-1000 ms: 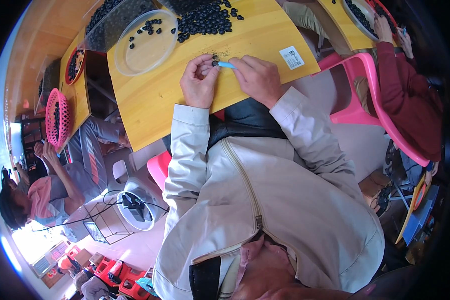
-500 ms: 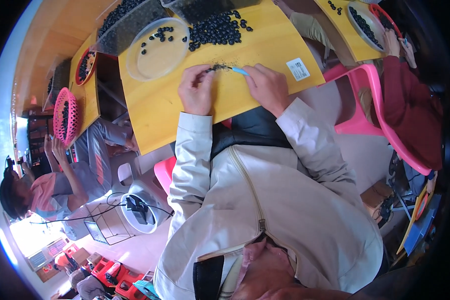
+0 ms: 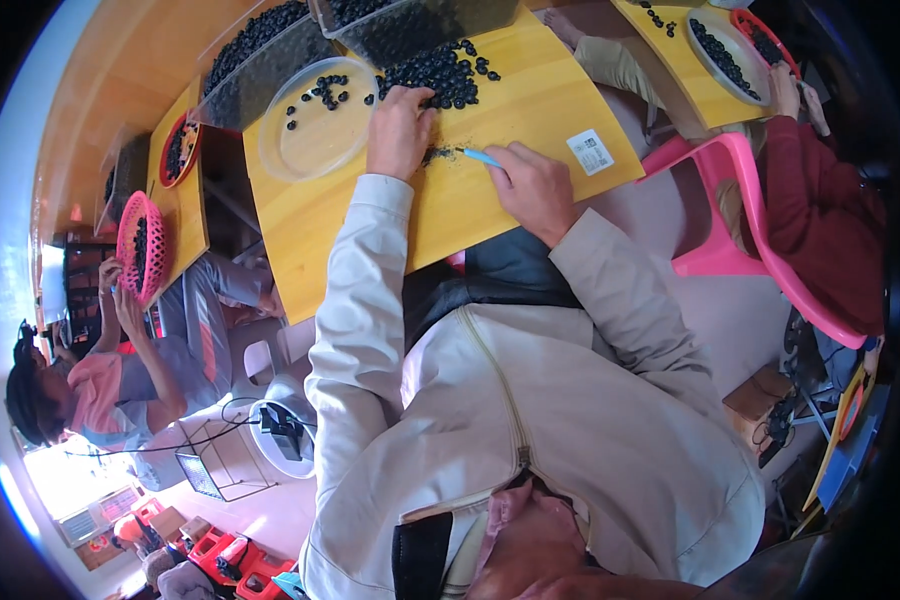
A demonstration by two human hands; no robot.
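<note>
My left hand (image 3: 400, 132) reaches to the near edge of a pile of small round black pieces (image 3: 448, 76). Its fingers are bent and closed, and what they hold, if anything, is hidden. In my right hand (image 3: 534, 187) a slim tool with a light blue handle (image 3: 483, 158) is gripped, its dark tip pointing left just above the yellow table (image 3: 470, 205). Dark crumbs (image 3: 438, 154) are scattered near the tip. Left of my left hand stands a shallow round clear tray (image 3: 305, 150), with several black pieces in it.
Two clear bins (image 3: 270, 85) of black pieces stand at the far edge. A white label (image 3: 590, 151) lies at the table's right. Beside me on the left, another person works with a pink basket (image 3: 140, 248); on the right, a person in dark red sits near a pink chair (image 3: 735, 200).
My left hand has moved away from the tool's tip, forward to the pile of black pieces. My right hand stays nearly in place, still gripping the blue-handled tool.
</note>
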